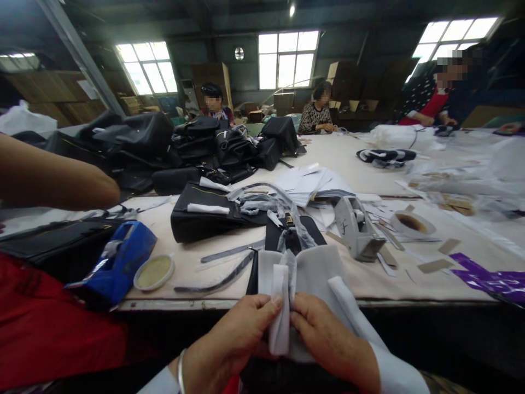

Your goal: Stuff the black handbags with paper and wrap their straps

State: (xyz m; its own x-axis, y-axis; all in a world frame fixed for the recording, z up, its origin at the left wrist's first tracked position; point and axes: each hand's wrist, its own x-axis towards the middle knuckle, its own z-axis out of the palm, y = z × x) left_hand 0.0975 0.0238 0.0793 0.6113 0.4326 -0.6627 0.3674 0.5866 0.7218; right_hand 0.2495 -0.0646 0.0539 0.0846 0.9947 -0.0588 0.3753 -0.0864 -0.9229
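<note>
"White padding, folded into a narrow strip [280, 312], sits at the near edge of the desk [159, 232], low in the middle of the view. Behind it and to its right spreads a pale grey sheet [324, 262]."

"Which way does it point?"

"Lengthwise, from the near edge toward a black flap [314, 232] with a gold-coloured buckle [290, 220], just beyond. The left hand [241, 323] has hold of it: thumb pressed on the strip, fingers curled behind."

"And the other?"

"The right hand [328, 331] is just beside it, on the right, over the sheet. Its fingers are bent, tips next to the strip; whether they are closed on the sheet's edge or only resting there, I cannot tell."

"Any containers?"

"Farther off, slightly left, a black handbag [184, 216] lies on the desk with two white rolls [208, 209] on top; its inside is hidden. More black bags [139, 137] are heaped behind. Near a blue tape dispenser [123, 262], on the left, is a round, yellowish disc [154, 272], perhaps a filled dish, perhaps a tape roll. Cardboard boxes [209, 82] stand at the back, contents out of sight."
</note>
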